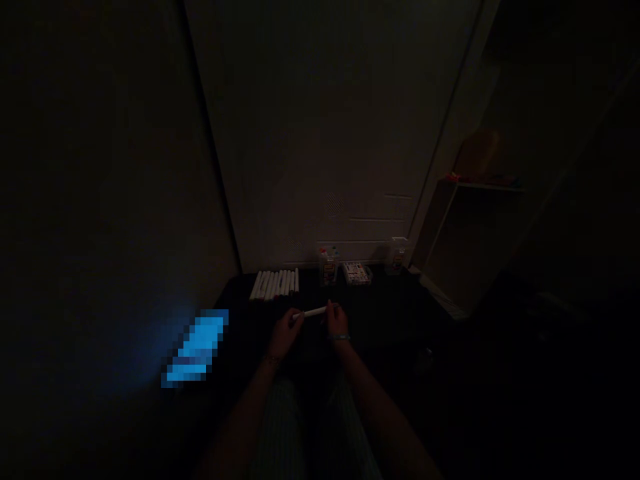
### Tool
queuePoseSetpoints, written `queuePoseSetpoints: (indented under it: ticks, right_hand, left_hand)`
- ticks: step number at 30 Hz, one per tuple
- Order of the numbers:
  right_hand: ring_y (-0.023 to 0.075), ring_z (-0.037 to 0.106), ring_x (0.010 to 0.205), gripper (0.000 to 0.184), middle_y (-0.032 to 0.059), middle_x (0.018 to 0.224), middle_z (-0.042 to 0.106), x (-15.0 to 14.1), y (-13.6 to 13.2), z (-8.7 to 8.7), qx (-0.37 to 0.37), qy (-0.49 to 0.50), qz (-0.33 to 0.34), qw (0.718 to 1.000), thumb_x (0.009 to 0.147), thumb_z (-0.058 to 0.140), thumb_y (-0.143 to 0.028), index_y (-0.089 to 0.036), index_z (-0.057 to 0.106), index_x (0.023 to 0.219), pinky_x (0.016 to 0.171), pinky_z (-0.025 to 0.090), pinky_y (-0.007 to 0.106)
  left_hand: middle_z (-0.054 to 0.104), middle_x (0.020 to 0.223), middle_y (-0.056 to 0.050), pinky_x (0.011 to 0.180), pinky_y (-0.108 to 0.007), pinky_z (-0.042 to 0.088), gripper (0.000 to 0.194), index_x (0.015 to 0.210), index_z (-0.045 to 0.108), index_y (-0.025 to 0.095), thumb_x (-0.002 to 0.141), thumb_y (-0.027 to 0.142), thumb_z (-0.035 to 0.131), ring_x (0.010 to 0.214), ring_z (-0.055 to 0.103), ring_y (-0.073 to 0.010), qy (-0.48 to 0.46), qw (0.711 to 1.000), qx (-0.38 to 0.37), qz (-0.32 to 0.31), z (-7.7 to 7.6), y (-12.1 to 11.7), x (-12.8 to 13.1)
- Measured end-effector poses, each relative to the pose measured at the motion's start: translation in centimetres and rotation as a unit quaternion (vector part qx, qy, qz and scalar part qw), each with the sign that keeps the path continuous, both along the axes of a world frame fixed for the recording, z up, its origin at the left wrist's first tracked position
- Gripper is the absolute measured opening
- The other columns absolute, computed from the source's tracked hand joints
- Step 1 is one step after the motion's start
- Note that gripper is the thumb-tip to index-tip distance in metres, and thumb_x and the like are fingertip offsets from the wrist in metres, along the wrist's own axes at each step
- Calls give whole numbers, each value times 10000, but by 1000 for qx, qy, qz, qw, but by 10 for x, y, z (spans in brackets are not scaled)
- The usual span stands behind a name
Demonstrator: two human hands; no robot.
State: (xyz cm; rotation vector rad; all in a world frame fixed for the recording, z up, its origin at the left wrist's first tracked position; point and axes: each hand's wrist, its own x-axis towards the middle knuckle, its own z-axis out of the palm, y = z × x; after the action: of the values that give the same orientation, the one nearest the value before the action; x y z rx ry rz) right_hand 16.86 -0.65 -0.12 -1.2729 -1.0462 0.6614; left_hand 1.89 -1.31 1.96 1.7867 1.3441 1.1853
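A white marker pen (315, 312) is held nearly level above the dark table, one end in each hand. My left hand (287, 327) pinches its left end, and my right hand (337, 321) grips the right end. Farther back on the left lies a row of several white markers (274, 284), side by side. Behind my hands stands a clear plastic case (329, 267) with coloured tips showing at its top. Just right of it sits a low box (357, 273) with a patterned top. The room is very dim, so fine detail is lost.
Another clear case (397, 257) stands at the table's back right. A pale panel (325, 147) rises behind the dark table (385, 313). At left glows a blurred blue screen (197, 348). A cabinet (450, 227) with items on top stands to the right.
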Motion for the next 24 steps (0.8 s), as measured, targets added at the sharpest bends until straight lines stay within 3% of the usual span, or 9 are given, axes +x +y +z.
queuePoseSetpoints:
  ticks: [4,11,19,24]
  right_hand:
    - [102,477,491,403,-26,498,510,-1,-3,4,2,1,-5,1000,777,374,-530,-185,501,614,490,347,194]
    - [95,468,466,390,-36,486,503,-1,-4,5,-3,6,-2,1000,770,384,-529,-184,509,637,463,333,191]
    - [96,466,460,396,-38,480,490,-1,-2,3,1,10,1,1000,774,375,-533,-185,503,634,461,333,194]
    - [100,479,486,394,-29,493,504,1,-1,1,4,-14,-6,1000,777,378,-526,-186,501,620,478,336,193]
  left_hand:
    - [511,550,46,504,-189,343,293,776,541,192,711,461,446,518,471,-94,6,1000,10,0,0,0,0]
    - [476,483,52,478,-192,330,308,777,537,192,770,421,331,457,434,-93,1,1000,4,2,-7,6,-3]
    - [537,600,37,517,-187,352,275,779,534,187,682,442,499,549,483,-95,5,1000,14,-1,-4,2,0]
    - [479,505,52,492,-189,331,285,757,525,198,764,437,370,487,453,-93,21,1000,5,-1,-5,2,-2]
